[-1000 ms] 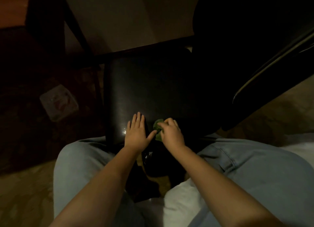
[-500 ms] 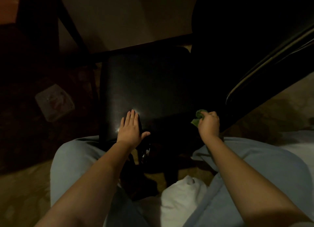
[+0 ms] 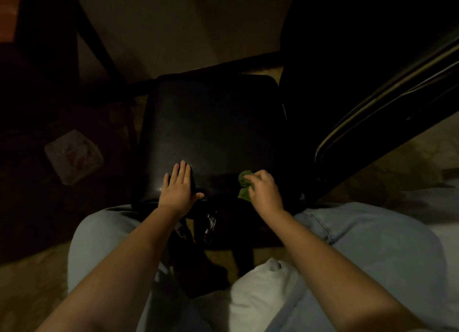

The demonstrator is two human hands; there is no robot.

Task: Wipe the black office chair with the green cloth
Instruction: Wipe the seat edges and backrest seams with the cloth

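While left hand (image 3: 179,186) lies flat, right hand (image 3: 264,191) grips green cloth (image 3: 244,180).

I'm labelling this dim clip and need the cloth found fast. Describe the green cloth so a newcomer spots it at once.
Start at the black chair seat filling the middle of the view. At its near edge the right hand grips the green cloth. It is the only green thing, a small crumpled wad past the fingers, while the left hand lies flat and bare.
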